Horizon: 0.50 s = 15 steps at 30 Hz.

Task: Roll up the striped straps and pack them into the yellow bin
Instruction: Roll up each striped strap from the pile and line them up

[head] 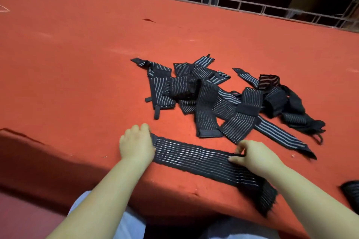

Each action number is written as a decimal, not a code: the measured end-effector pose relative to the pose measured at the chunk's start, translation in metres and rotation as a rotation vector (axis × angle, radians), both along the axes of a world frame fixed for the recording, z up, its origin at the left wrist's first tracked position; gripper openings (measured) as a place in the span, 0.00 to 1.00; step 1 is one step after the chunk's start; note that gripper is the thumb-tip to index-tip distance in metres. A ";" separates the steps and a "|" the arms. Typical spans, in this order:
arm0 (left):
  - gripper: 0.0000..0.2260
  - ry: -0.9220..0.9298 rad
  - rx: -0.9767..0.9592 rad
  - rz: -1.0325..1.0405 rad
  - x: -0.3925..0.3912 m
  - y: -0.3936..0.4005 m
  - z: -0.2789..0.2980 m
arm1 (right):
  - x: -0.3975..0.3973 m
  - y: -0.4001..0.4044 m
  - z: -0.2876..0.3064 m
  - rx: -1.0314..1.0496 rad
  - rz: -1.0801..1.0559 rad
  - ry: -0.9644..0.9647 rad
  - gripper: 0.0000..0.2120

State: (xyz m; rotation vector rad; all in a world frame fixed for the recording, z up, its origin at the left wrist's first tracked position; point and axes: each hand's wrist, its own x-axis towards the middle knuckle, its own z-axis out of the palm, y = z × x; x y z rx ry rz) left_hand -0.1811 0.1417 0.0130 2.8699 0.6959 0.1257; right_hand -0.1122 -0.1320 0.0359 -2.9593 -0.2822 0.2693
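Red felt table [77,54]: left hand [136,144] and right hand [254,156] both grip 1 flat striped strap [194,156]; unrolled pile [223,99] at 1 o'clock; yellow bin unseen.

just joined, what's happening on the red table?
A person has one striped strap laid flat along the near edge of the red table. The left hand grips its left end, and the right hand pinches it further along; its right end hangs over the edge. A pile of unrolled straps lies behind. No yellow bin is in view.
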 end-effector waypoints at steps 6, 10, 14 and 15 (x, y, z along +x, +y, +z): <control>0.13 0.041 -0.423 -0.443 0.008 -0.078 0.000 | 0.001 -0.027 -0.002 0.262 -0.030 0.246 0.19; 0.26 0.205 -0.171 -0.427 0.017 -0.107 -0.004 | -0.002 -0.062 0.011 0.317 -0.070 0.334 0.18; 0.30 0.287 -0.131 -0.387 0.029 -0.116 0.001 | 0.001 -0.102 0.020 0.179 -0.117 0.213 0.15; 0.28 0.283 -0.141 -0.406 0.031 -0.118 0.002 | 0.001 -0.109 0.018 0.123 -0.122 0.204 0.15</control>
